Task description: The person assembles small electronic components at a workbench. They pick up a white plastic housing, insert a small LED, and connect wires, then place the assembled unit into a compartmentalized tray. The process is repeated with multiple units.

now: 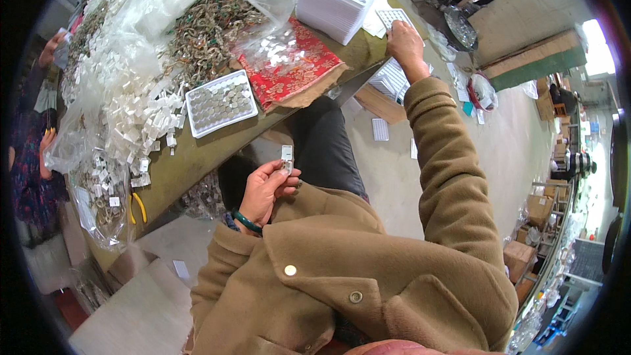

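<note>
The left hand (261, 187) holds a small white case (287, 163) in a closed grip, lid up, to the right of the tray (222, 104) of discs and nearer the body. The right hand (406, 41) reaches far to the right of the tray, its fingers at a white rack (392, 16); at this size I cannot tell whether that grip is closed on anything. Loose cases (141, 115) are heaped just left of the tray. The step looks like handling one case while reaching to the rack. Next probably calls for steadying the case and a light fingertip pinch at the rack.
</note>
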Tool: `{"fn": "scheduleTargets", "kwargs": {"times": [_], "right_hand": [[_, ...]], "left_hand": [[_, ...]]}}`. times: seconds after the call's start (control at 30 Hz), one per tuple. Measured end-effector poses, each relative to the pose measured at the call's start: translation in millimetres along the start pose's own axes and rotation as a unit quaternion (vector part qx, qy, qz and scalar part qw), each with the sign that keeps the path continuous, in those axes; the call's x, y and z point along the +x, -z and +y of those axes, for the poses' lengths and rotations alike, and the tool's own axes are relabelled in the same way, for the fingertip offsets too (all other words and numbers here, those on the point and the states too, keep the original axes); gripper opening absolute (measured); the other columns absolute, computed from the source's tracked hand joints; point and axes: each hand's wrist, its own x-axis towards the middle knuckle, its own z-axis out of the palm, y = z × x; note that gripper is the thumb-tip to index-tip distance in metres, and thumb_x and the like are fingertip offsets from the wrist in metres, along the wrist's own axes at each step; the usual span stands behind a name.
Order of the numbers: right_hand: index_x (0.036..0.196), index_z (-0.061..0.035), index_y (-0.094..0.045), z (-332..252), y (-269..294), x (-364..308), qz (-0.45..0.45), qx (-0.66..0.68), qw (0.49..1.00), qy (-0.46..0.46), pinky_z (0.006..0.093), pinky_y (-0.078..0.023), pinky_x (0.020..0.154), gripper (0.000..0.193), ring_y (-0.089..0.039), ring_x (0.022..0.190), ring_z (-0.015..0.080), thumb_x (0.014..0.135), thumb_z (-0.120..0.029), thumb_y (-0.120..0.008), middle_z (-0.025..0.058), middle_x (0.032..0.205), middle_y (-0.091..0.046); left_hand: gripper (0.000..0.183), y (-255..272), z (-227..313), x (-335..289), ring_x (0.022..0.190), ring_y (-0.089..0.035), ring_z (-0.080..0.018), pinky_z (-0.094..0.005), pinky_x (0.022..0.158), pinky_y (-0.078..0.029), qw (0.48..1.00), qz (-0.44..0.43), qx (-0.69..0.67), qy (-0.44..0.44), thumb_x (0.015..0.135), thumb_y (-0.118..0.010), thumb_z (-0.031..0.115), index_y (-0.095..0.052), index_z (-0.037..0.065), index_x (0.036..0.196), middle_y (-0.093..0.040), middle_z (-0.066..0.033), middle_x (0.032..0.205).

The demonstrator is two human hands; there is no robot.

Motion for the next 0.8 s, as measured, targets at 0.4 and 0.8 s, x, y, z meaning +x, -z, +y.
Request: {"fn": "scheduleTargets", "kwargs": {"times": [0.4,0.8], "right_hand": [[0.103,0.0001,-0.064,-75.3,34.1,-52.9,0.155,0.518,0.839,-0.064,0.0261,-0.051,0.067,0.014,-0.064,0.071,0.0125,0.094,-0.009,-0.058,0.0061,0.087,-0.067],[0.101,0.0003,-0.066,-231.6,54.6,-128.5,-0.120,0.521,0.829,0.163,0.0226,-0.048,0.063,0.011,-0.060,0.069,0.0082,0.092,-0.005,-0.062,0.0036,0.084,-0.064]], "left_hand": [[0.032,5.6,7.9,-11.8,0.089,-0.065,-0.0129,-0.0237,0.074,-0.055,0.999,0.014,-0.019,-0.030,0.095,-0.055,0.009,-0.054,-0.001,0.125,-0.067,-0.0123,0.108],[0.016,15.8,16.8,-26.9,0.082,-0.063,-0.0078,-0.0219,0.071,-0.054,0.990,0.060,-0.040,-0.122,0.096,-0.056,0.010,-0.059,0.005,0.111,-0.067,-0.0054,0.096]]}}
